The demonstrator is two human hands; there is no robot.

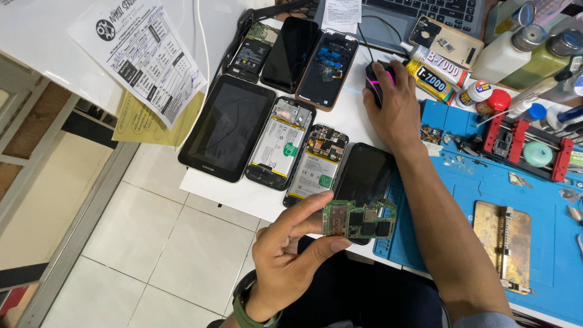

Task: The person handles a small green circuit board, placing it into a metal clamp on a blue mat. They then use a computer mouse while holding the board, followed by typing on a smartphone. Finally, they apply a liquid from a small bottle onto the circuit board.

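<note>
A: Which hand has the circuit board?

B: The left hand [285,255]. Its thumb and forefinger pinch the green phone circuit board [359,220] by its left end, with the other fingers curled underneath. The board is held in the air just off the desk's [212,182] near edge, partly over the bottom of a dark phone [364,176] lying face down.

A: And the other hand?

B: The right hand [395,109] lies palm down on a black computer mouse [376,80] with a pink glow, fingers draped loosely over it. The mouse sits toward the far edge of the desk, just in front of a laptop [425,12].

A: What lies between the two hands?

B: Opened phones. Two with their backs off and batteries showing [280,143] [316,165] lie side by side near the near edge. To their left lies a black tablet [226,129]. Three more phones [291,54] sit in a row behind them.

A: Anything to the right?

B: A blue repair mat [473,200] runs along the desk's right part, and the right forearm crosses it. On it sit a brass-coloured holder plate [507,246] and a red clamp fixture [525,149]. Two glue tubes [434,70] lie just beside the mouse, with bottles [534,54] at the far right corner.
</note>
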